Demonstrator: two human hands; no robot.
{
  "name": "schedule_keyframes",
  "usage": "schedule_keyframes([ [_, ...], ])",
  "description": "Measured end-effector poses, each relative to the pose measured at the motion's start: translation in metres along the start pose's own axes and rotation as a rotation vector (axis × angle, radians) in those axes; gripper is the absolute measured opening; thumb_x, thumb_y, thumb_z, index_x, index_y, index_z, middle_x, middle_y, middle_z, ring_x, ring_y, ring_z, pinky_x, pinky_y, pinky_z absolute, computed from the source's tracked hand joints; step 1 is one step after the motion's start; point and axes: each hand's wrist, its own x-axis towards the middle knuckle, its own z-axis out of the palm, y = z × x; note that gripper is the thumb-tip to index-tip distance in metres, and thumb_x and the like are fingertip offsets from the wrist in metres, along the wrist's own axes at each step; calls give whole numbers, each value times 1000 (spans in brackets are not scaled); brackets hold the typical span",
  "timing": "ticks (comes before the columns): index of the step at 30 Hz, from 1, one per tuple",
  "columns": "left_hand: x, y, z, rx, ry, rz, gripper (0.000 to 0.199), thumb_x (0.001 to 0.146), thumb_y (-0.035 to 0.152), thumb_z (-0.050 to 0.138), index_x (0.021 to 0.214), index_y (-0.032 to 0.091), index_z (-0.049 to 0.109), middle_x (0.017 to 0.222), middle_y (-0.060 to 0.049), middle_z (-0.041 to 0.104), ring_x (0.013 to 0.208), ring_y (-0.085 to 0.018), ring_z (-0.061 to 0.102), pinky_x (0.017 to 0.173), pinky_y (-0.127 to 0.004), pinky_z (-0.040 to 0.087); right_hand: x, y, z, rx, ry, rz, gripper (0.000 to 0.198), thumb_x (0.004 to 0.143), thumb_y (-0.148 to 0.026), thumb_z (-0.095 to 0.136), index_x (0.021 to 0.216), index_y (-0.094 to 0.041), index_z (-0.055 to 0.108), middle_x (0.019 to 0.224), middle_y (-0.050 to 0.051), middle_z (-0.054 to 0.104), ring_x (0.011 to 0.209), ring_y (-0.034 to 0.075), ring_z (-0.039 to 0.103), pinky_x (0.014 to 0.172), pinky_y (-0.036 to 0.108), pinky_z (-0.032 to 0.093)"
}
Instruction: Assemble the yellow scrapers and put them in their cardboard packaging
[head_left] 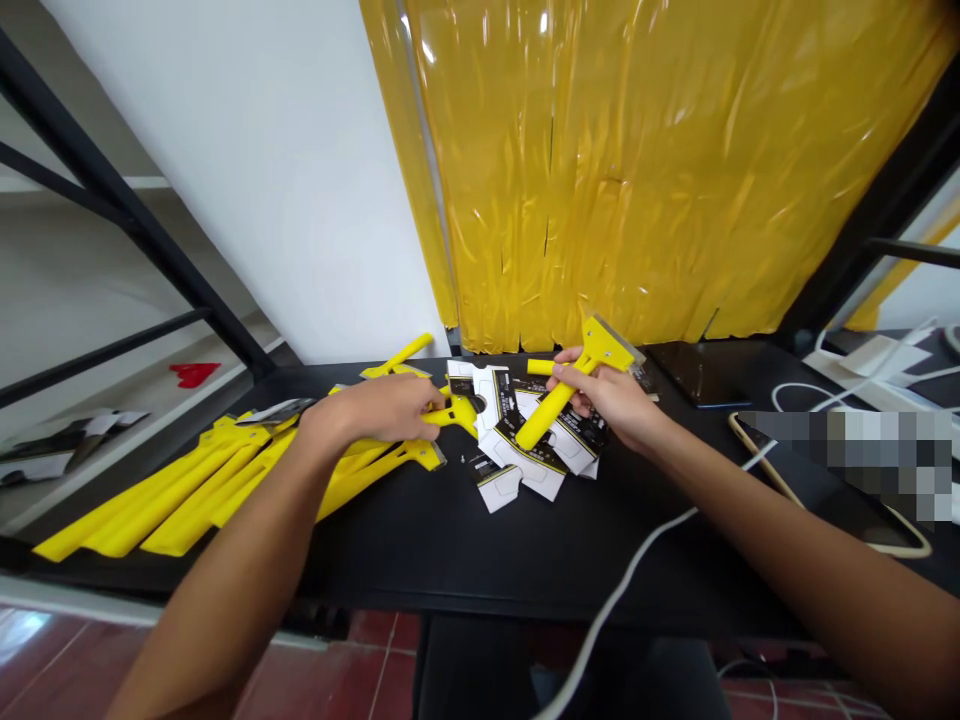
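Note:
My right hand (600, 390) is closed around a yellow scraper (574, 378), its wide bladed head up and its handle slanting down to the left. At the left, my left hand (382, 408) reaches over a pile of yellow scrapers (202, 475). Its fingers pinch one yellow scraper (456, 414) near the head. Another scraper (420, 453) lies just below that hand, head to the right. Black and white cardboard sleeves (525, 465) lie overlapping between the hands, under the right-hand scraper's handle end.
A phone (810, 480) in a pale case and a dark tablet-like device (701, 372) lie at the right. A white cable (637, 560) crosses the black table (420, 555) and hangs over its front edge. Yellow plastic strips (600, 180) hang behind. A black metal frame (150, 225) stands left.

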Motion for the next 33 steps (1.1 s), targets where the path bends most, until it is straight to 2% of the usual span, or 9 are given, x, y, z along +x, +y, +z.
schedule_keyframes([
  [3, -14, -8, -5, 68, -109, -25, 16, 81, 35, 62, 84, 19, 66, 83, -4, 69, 69, -18, 57, 63, -28, 35, 0, 2, 0, 3, 9, 9, 36, 78, -41, 75, 103, -21, 61, 80, 3, 72, 49, 7, 43, 40, 19, 33],
  [5, -22, -13, -5, 72, -130, -28, 19, 85, 37, 60, 87, 19, 66, 86, -4, 69, 71, -18, 58, 65, -28, 36, 1, 2, 0, 14, 26, 17, 34, 78, -40, 75, 102, -21, 61, 80, 3, 72, 49, 7, 43, 41, 19, 33],
  [11, -20, -17, 13, 59, 16, 21, 19, 86, 37, 59, 85, 20, 67, 82, -4, 68, 70, -19, 58, 62, -29, 36, 2, 2, -1, 94, 37, 4, 34, 76, -39, 78, 99, -21, 61, 77, 2, 71, 48, 8, 44, 40, 21, 33],
  [17, -4, 0, 44, 193, 177, 7, 18, 85, 35, 60, 88, 19, 69, 90, -9, 70, 78, -23, 62, 65, -31, 39, 2, -5, 0, 301, 36, -84, 35, 70, -39, 85, 85, -20, 59, 76, 1, 70, 49, 7, 46, 42, 20, 37],
  [21, -3, 10, 48, 276, 228, 32, 22, 88, 37, 59, 91, 19, 71, 97, -11, 69, 84, -25, 64, 70, -33, 43, 5, -7, -3, 334, 48, -112, 35, 71, -43, 84, 86, -19, 64, 81, 3, 72, 53, 8, 50, 46, 21, 42],
  [25, 6, 31, 45, 251, 423, 78, 31, 96, 38, 47, 99, 18, 70, 99, -11, 67, 91, -25, 63, 80, -36, 46, 10, -13, -13, 351, 167, -172, 39, 77, -54, 77, 91, -19, 66, 78, 5, 72, 52, 9, 48, 43, 21, 38],
  [29, 36, 63, 51, 133, 442, 235, 43, 96, 54, 47, 110, 20, 68, 106, -10, 67, 101, -26, 63, 87, -36, 47, 15, -18, -24, 294, 264, -216, 46, 81, -64, 67, 93, -19, 65, 70, 3, 70, 44, 7, 39, 36, 20, 26],
  [31, 52, 79, 60, 127, 478, 221, 62, 87, 70, 51, 120, 19, 65, 114, -13, 66, 106, -30, 62, 91, -40, 47, 16, -19, -28, 257, 310, -240, 47, 82, -65, 66, 94, -20, 64, 67, 2, 68, 42, 7, 37, 35, 19, 23],
  [33, 64, 93, 72, 131, 502, 165, 83, 82, 81, 44, 129, 14, 60, 117, -18, 66, 110, -35, 60, 95, -46, 46, 17, -20, -29, 247, 353, -274, 47, 82, -66, 65, 93, -20, 62, 66, 1, 67, 41, 7, 37, 35, 19, 23],
])
